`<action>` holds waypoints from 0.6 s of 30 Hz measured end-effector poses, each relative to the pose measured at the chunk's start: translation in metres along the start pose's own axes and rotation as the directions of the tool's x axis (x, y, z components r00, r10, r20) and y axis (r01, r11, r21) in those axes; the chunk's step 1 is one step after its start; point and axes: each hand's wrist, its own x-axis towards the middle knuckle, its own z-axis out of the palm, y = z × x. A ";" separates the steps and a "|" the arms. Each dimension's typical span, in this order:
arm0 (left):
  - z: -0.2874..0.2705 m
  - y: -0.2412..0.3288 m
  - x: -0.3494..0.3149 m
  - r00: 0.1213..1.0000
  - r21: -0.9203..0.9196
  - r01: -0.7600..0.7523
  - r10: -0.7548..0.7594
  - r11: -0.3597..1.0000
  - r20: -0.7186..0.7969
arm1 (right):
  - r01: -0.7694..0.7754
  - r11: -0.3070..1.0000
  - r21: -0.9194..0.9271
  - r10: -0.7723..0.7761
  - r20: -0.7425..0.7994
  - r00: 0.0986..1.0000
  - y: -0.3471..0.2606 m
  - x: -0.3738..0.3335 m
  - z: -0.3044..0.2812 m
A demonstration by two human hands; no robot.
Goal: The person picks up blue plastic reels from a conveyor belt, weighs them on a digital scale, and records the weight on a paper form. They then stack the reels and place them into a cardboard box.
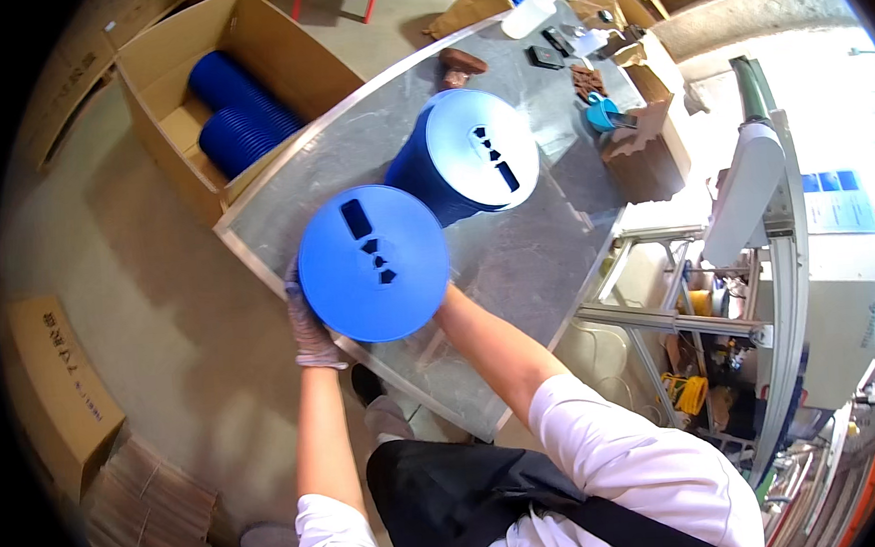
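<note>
A round blue plastic disc (398, 286) with several dark cutouts, like a reel flange, is in front of me over the table's near left part. Its underside is hidden, so I cannot tell whether it is one disc or a stack. My left hand (313, 326), in a pale glove, grips its left edge. At the lower right edge, my right wrist passes under the disc; my right hand (446, 301) is almost wholly hidden there, fingers included. Just beyond stands a tall stack of similar blue discs (465, 146), its bright top showing matching cutouts.
A grey metal-topped table (519, 289) lies before me. An open cardboard box (175, 154) at left holds ribbed blue stacks (242, 115). Brown lumps (462, 66), a white bottle (529, 14), and a turquoise cup (601, 113) lie farther off. A metal-framed machine (781, 242) stands right.
</note>
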 end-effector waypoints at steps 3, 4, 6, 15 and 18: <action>-0.029 -0.020 0.021 1.000 0.051 -0.014 0.014 0.999 0.003 | 0.016 1.000 0.020 -0.016 -0.006 1.000 0.004 0.013 -0.008; -0.033 -0.025 0.022 1.000 0.075 -0.012 0.013 0.997 -0.011 | 0.030 0.999 0.032 -0.030 -0.019 0.999 0.006 0.013 -0.014; -0.071 -0.030 0.019 0.998 0.172 0.032 -0.041 0.985 0.048 | 0.056 0.998 0.037 -0.054 -0.054 0.997 0.014 0.003 -0.015; 0.052 0.007 -0.082 0.927 0.292 0.064 0.052 0.954 -0.370 | -0.263 0.955 -0.141 0.192 -0.384 0.903 0.065 -0.278 -0.119; 0.059 -0.002 -0.168 0.862 0.419 0.285 -0.040 0.862 -0.505 | -0.305 0.599 -0.740 -0.064 -0.424 0.903 0.132 -0.407 -0.236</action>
